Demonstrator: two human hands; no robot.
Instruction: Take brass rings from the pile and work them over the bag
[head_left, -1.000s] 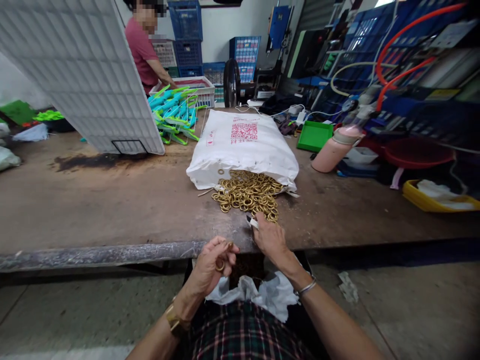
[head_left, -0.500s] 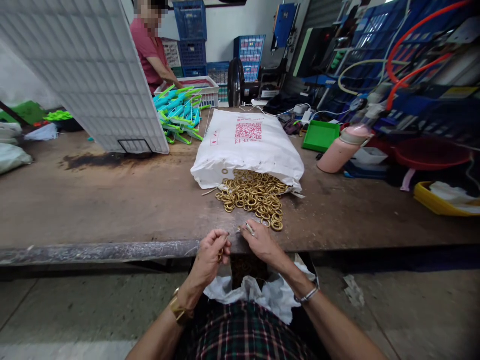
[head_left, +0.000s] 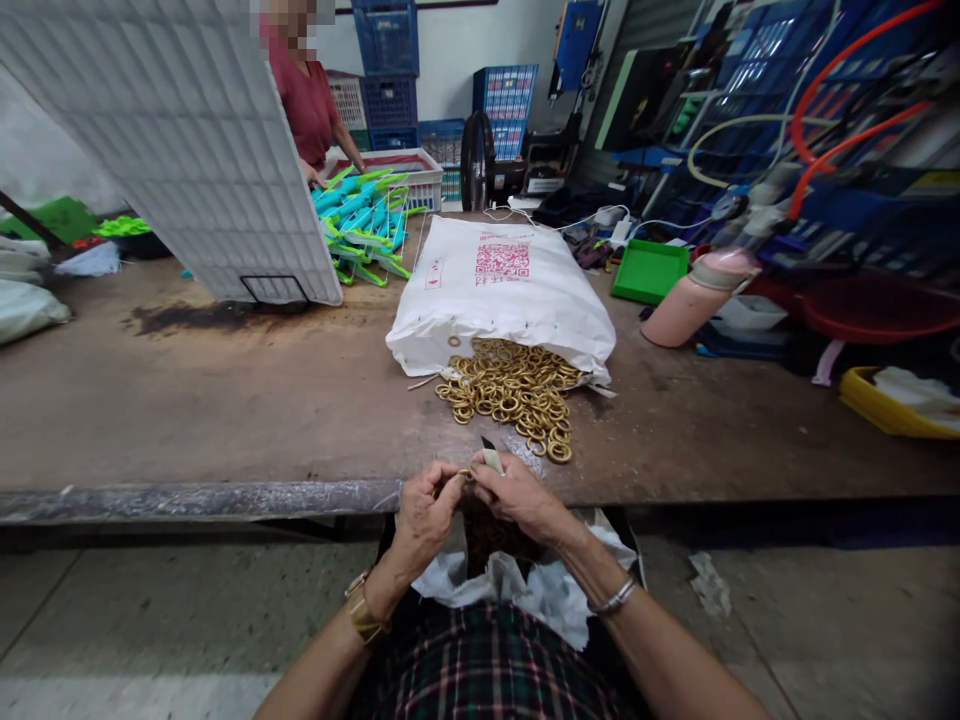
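At the table's near edge my left hand (head_left: 426, 505) is closed, pinching a gold-coloured ring (head_left: 463, 472) between thumb and fingertips. My right hand (head_left: 519, 495) meets it there, its fingertips at the same ring. A small knife (head_left: 491, 457), pale at the grip with a dark pointed blade, sticks up out of my right fist. Just beyond both hands lies a pile of gold-coloured rings (head_left: 517, 385), spilling from the mouth of a white woven sack (head_left: 457, 255) with red print. Below my hands is an opened pale bag (head_left: 555, 595), its dark contents hard to make out.
A ribbed white panel (head_left: 187, 140) leans over the table's left side, with blue-green plastic pieces (head_left: 367, 215) behind it. A co-worker in a red shirt (head_left: 307, 110) stands there. To the right are a green tray (head_left: 649, 270), a pink bottle (head_left: 694, 300) and a yellow tray (head_left: 885, 405).
My hands have come together, and the ring is now at their fingertips. The knife has turned so its dark blade points up. The co-worker has straightened slightly.
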